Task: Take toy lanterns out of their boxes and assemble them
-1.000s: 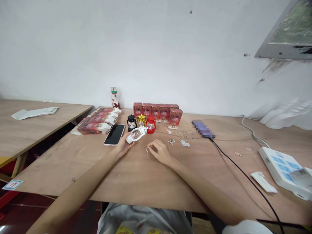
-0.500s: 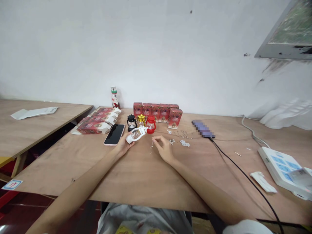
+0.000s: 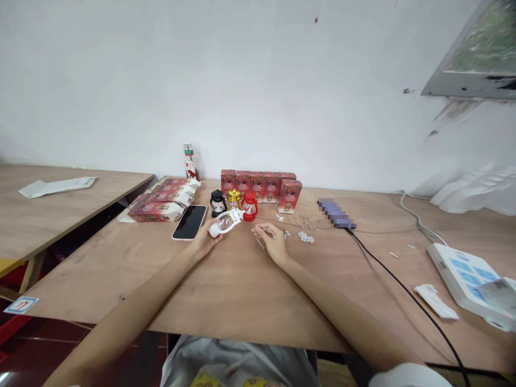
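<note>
My left hand (image 3: 204, 239) is closed around the base of a small white lantern (image 3: 224, 222) with a clear globe, tilted with its top to the right. Pinched in the fingers of my right hand (image 3: 272, 243) is a thin bent metal wire (image 3: 259, 243), held just above the table. Behind the white lantern stand a black lantern (image 3: 217, 204), a gold lantern (image 3: 233, 199) and a red lantern (image 3: 249, 206). Right of my right hand lie small white plastic pieces (image 3: 306, 237), small round pieces (image 3: 286, 234) and several bent wires (image 3: 305, 222).
Red boxes (image 3: 257, 186) stand in a row at the back. Opened red boxes (image 3: 156, 210) lie left, near a dark-screened phone (image 3: 191, 222). At right are a phone (image 3: 336, 213) on a black cable (image 3: 397, 274) and a white device (image 3: 470, 279).
The wire in my right hand has turned and now shows as a bent shape across the fingers. My left hand and the white lantern have stayed nearly still.
</note>
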`<state>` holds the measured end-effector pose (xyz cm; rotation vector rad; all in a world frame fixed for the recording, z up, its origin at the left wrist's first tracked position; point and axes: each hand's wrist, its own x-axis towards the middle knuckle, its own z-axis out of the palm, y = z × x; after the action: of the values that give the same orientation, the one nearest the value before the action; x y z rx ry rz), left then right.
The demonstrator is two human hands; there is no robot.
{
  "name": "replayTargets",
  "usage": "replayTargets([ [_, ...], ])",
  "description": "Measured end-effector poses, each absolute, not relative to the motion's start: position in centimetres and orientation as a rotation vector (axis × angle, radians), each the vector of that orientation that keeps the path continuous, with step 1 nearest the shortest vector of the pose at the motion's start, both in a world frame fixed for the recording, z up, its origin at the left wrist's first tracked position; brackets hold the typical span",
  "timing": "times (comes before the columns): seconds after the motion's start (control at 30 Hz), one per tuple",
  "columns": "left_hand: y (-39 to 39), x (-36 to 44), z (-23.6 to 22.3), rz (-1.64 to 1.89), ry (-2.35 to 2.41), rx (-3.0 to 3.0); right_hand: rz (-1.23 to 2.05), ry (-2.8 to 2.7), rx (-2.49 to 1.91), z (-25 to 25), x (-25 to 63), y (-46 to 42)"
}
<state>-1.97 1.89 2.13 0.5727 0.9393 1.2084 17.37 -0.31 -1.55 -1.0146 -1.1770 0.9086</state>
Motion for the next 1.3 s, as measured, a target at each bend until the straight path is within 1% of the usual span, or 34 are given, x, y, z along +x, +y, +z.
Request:
replayTargets([
  [0.13,1.83,-1.96,2.19,1.203,0.941,0.567,0.917,-1.168,-1.010,-1.61,17.50,-0.25],
  [0.6,1.88,-2.02,2.16,1.202,0.924,0.568,0.741,-1.219,-1.048,-1.94,17.85,-0.02],
  [1.3,1.92,-2.11,2.17,1.190,0.904,0.566,0.808,-1.215,-0.961,-2.26,17.97,0.55],
])
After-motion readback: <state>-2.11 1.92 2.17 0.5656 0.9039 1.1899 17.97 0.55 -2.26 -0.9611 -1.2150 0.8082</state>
